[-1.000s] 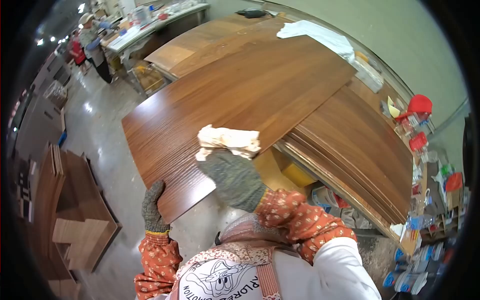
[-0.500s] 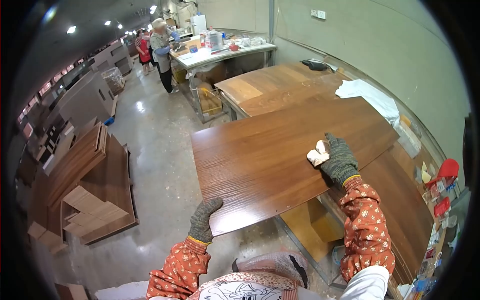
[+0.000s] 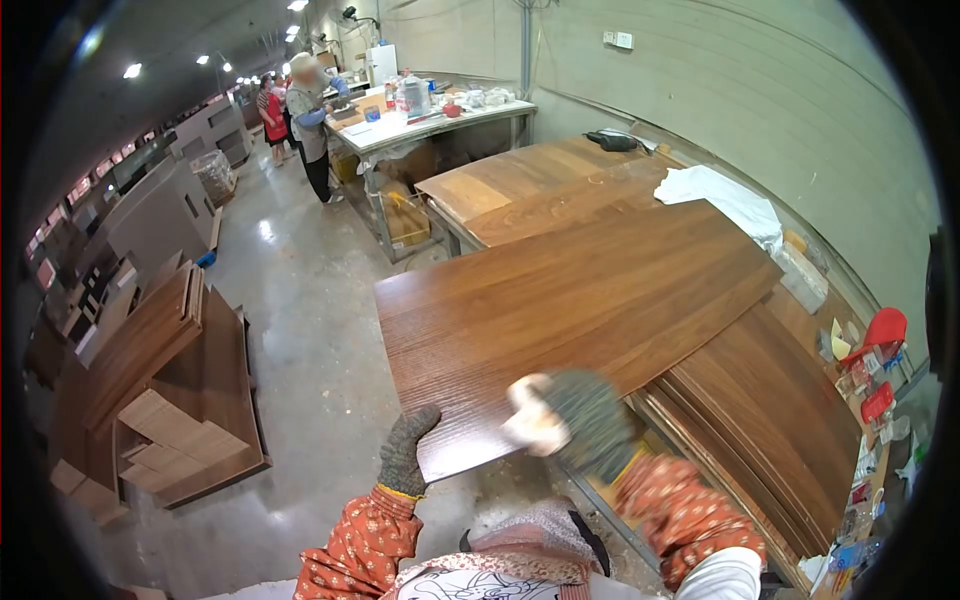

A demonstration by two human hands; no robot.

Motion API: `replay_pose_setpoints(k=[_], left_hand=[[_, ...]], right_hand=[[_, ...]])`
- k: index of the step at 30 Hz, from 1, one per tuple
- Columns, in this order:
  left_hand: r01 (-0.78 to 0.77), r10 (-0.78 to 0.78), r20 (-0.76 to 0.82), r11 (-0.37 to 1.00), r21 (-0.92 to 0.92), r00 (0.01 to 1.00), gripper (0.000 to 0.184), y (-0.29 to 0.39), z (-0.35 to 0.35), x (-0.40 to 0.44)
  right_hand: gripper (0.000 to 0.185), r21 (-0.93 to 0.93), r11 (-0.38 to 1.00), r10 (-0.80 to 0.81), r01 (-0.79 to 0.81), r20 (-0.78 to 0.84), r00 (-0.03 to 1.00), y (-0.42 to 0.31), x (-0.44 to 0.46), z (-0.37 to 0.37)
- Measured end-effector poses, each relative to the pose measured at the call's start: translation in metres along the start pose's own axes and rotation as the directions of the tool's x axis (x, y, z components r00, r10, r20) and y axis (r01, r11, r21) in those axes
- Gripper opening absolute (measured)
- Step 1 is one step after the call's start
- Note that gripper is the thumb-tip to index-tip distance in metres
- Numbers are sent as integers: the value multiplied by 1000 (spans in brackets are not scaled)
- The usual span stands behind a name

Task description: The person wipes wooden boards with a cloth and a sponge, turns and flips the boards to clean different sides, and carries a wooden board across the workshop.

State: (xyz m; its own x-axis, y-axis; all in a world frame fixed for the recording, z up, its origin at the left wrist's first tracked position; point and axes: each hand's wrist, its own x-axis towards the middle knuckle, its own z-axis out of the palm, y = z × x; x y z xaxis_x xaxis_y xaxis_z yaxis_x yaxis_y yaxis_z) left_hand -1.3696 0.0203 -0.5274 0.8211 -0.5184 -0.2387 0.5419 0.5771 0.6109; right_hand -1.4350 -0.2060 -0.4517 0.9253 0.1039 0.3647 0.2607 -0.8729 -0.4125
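Note:
A brown wood-grain panel lies tilted across the workbench, its near left corner jutting out over the floor. My left hand, in a dark grey knit glove, grips that corner at the edge. Over the near part of the panel is my gloved right hand, blurred by motion and closed on a crumpled white cloth. Whether the cloth touches the surface at this instant is hard to see.
Stacked brown panels lie under and right of the panel. Behind are more boards, a white cloth sheet and a black tool. Panels and offcuts stand on the left floor. A co-worker stands at a cluttered white table.
My right hand has moved with the white cloth from the panel's middle toward its near edge, down and left. My left hand keeps its hold on the corner. The view has shifted slightly.

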Motion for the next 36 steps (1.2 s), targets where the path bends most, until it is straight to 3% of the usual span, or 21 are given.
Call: replay_pose_setpoints(k=[1,2,3,4,5,7,8,10,11,13,14,15,18,21,23,24,26,29,30,32,36], left_hand=[[14,-14,14,1000,-7,1000,37,2,3,-2],[-219,215,43,939,265,976,34,-7,-9,-2],[-424,417,132,754,503,899,31,-22,-31,-3],[-222,203,150,966,129,968,30,-17,-28,-3],[63,-23,160,966,-250,987,31,-12,-25,-2],[-163,141,100,951,261,985,31,-22,-76,16],[-284,266,109,811,512,958,34,-25,-90,21],[-83,89,-18,969,234,996,41,-8,-34,6],[7,-1,-80,997,73,997,44,1,-6,-1],[-36,41,-82,997,65,996,38,-7,-26,10],[-59,65,-78,996,68,995,37,-4,-18,7],[-74,79,-69,995,73,994,36,-1,-2,-2],[-48,57,-131,996,70,990,44,-4,-12,4],[-67,69,-97,997,26,993,47,-5,15,5],[-147,177,-211,978,151,961,35,-4,-73,7],[-209,281,-275,942,264,919,24,-2,-136,16],[-177,264,-370,952,251,891,21,-8,-60,12],[68,46,-403,962,265,914,37,9,-49,1],[28,125,-395,933,359,910,37,9,-41,0],[-53,287,-365,844,534,886,39,7,-28,-5],[41,191,-364,840,542,912,37,21,-34,-3]], right_hand=[[24,-17,991,-130,129,-48,990,-22,-9,18],[33,-46,966,-257,254,-95,962,-43,-18,36],[56,-222,894,-426,390,-149,892,-46,-32,74],[61,-95,904,-420,418,-1,908,-63,-35,85],[60,-112,901,-411,420,96,907,-75,-26,77],[56,-44,927,-372,373,42,927,-68,-18,78],[47,18,931,-365,366,-9,931,-64,-10,60],[40,82,935,-327,344,-173,929,-36,-9,38],[52,19,985,-172,171,33,985,-30,-12,9],[42,-41,996,-82,84,38,996,22,-3,-2],[40,60,990,124,-131,115,986,35,-3,-28],[45,-66,996,43,-57,-192,980,87,-20,-16],[33,-49,920,384,-388,-86,920,144,-16,-77],[35,-108,859,458,-500,-275,845,218,-26,-113],[40,-160,758,566,-633,-321,759,258,-32,-138],[43,-199,728,549,-656,-402,733,286,-39,-137],[48,-268,669,495,-693,-535,685,355,-56,-146],[48,-133,646,659,-752,-401,637,394,-48,-195],[50,-136,593,730,-794,-326,601,429,-48,-205],[50,-6,647,672,-763,-470,573,490,-64,-207],[50,55,634,629,-772,-617,473,571,-79,-230]])
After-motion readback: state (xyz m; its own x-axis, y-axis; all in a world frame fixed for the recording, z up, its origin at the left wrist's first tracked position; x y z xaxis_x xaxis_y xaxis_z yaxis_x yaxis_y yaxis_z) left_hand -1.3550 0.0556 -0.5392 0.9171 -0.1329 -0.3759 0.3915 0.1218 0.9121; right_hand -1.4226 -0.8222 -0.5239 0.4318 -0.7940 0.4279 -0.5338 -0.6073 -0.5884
